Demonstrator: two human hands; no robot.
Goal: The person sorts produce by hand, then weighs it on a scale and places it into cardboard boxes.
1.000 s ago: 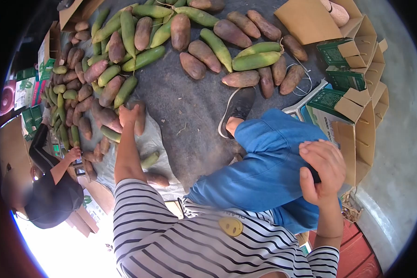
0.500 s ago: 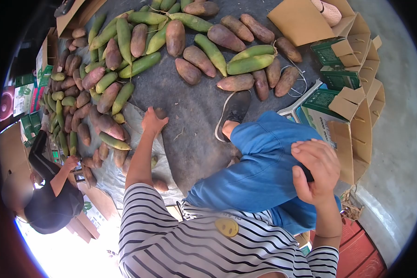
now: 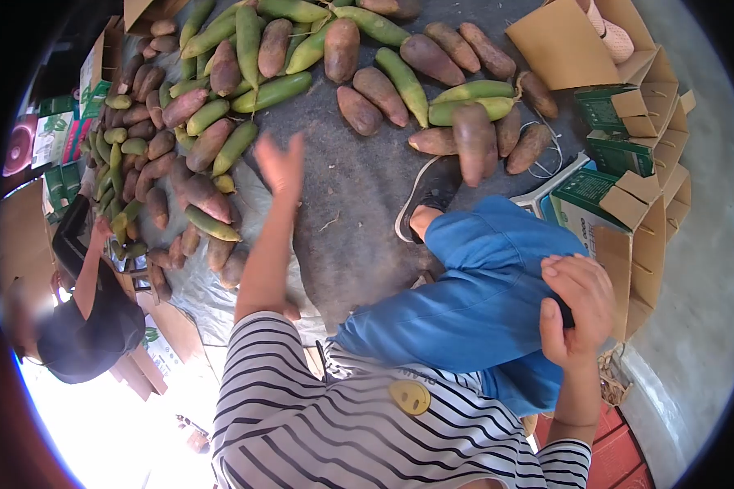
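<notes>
Loosely, our left hand point(image 3: 281, 169) spreads empty over the mat point(image 3: 334, 196), while our right hand point(image 3: 583, 306) curls round something dark point(image 3: 564, 313), likely braced on our knee point(image 3: 526, 273) for balance. Beyond, a blurred tuber point(image 3: 474, 143) seems airborne by our shoe point(image 3: 428, 189), perhaps tossed to spare a reach.

On my black-and-white striped fabric shirt point(image 3: 294, 416), I read "PLA", partly unclear; print on the green-and-brown cardboard cartons point(image 3: 620, 155) at right is illegible.

A pink woven item point(image 3: 616, 42) sits in an open cardboard box point(image 3: 559, 49); a co-worker point(image 3: 90, 338) in dark clothes is at far left.
</notes>
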